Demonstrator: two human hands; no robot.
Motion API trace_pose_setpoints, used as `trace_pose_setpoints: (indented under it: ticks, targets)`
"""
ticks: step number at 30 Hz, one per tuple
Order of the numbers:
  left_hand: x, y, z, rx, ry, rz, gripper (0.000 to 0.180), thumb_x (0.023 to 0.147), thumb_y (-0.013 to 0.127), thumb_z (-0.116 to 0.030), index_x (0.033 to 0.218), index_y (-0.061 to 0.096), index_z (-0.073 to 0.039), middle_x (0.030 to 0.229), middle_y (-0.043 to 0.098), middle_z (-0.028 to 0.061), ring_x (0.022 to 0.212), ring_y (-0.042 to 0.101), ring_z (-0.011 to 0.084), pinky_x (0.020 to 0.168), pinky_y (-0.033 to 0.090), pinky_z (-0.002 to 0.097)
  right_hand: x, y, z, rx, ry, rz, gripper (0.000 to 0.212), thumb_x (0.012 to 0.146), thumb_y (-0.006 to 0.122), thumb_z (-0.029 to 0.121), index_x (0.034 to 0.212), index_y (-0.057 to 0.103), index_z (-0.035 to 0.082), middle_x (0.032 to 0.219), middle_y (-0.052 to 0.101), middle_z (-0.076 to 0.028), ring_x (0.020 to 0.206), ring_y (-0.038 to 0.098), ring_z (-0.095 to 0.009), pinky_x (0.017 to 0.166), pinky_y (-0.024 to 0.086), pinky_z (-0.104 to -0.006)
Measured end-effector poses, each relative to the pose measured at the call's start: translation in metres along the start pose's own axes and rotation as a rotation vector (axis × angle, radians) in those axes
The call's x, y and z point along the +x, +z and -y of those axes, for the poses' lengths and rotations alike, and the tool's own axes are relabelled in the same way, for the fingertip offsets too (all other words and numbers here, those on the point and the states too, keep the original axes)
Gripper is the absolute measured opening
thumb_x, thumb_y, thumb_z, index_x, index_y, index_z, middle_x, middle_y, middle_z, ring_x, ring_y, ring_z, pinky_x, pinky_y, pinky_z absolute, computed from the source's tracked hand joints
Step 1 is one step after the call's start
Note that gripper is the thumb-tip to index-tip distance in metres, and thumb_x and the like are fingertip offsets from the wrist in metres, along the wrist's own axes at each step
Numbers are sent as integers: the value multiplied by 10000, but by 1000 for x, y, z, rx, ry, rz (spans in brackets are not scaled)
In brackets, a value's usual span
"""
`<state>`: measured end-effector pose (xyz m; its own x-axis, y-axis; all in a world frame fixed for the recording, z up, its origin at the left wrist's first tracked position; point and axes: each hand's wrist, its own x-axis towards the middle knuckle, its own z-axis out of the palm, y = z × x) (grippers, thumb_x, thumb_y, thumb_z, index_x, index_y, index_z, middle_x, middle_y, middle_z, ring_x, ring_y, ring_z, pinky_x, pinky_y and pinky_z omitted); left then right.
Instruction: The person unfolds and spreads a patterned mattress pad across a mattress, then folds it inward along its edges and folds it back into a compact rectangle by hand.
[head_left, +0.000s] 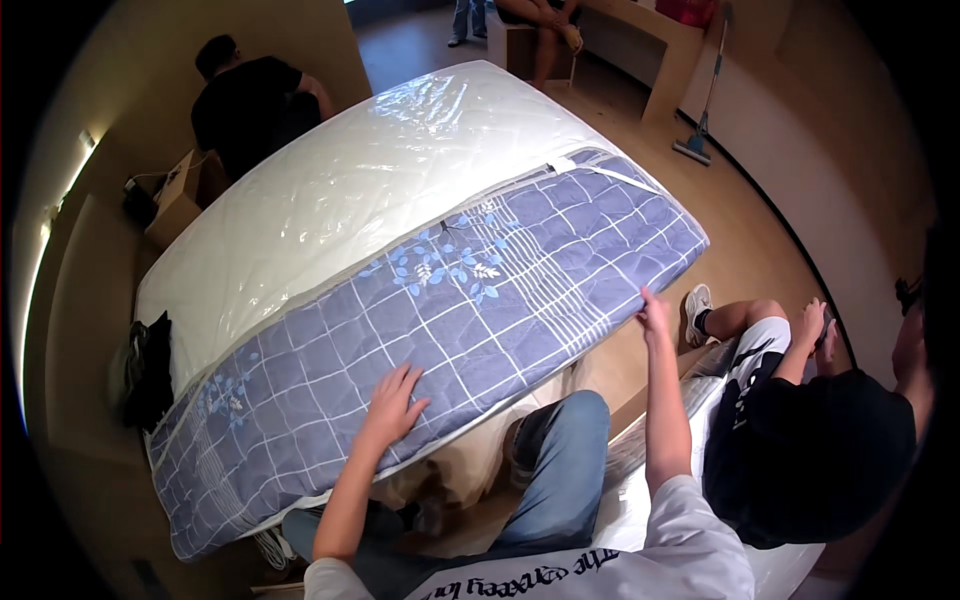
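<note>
A large white quilted mattress (380,170) in clear plastic wrap lies tilted in front of me. Its near side panel (450,320) is blue-purple with a white grid and a leaf print. My left hand (392,405) rests flat on that panel near its lower edge, fingers spread. My right hand (655,315) reaches up to the panel's lower right edge and touches it with its fingertips. My blue-jeaned knee (565,450) is raised under the mattress edge.
A person in black (810,440) sits on the floor at my right, holding a phone. Another person in black (250,105) crouches behind the mattress's far left. A cardboard box (180,195), a mop (700,130), and seated legs at the top are around.
</note>
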<state>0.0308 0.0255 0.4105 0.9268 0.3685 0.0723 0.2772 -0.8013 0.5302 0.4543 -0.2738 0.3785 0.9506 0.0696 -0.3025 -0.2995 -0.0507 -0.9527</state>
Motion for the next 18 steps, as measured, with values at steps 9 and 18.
trace_pose_setpoints:
  ticks: [9, 18]
  targets:
    - [63, 44, 66, 425, -446, -323, 572, 815, 502, -306, 1321, 328, -104, 1390, 251, 151, 1284, 224, 315, 1035, 124, 518, 4, 33, 17, -925, -940, -743, 352, 724, 592, 108, 1018, 511, -67, 897, 558, -171, 812, 546, -291, 767, 439, -367]
    - [70, 48, 71, 359, -425, -316, 588, 779, 500, -227, 1325, 323, -100, 1397, 242, 148, 1292, 212, 310, 1038, 108, 512, 99, 268, 72, -1005, -761, 277, 334, 788, 560, 294, 1057, 584, 98, 827, 622, -185, 803, 597, -334, 691, 461, -413]
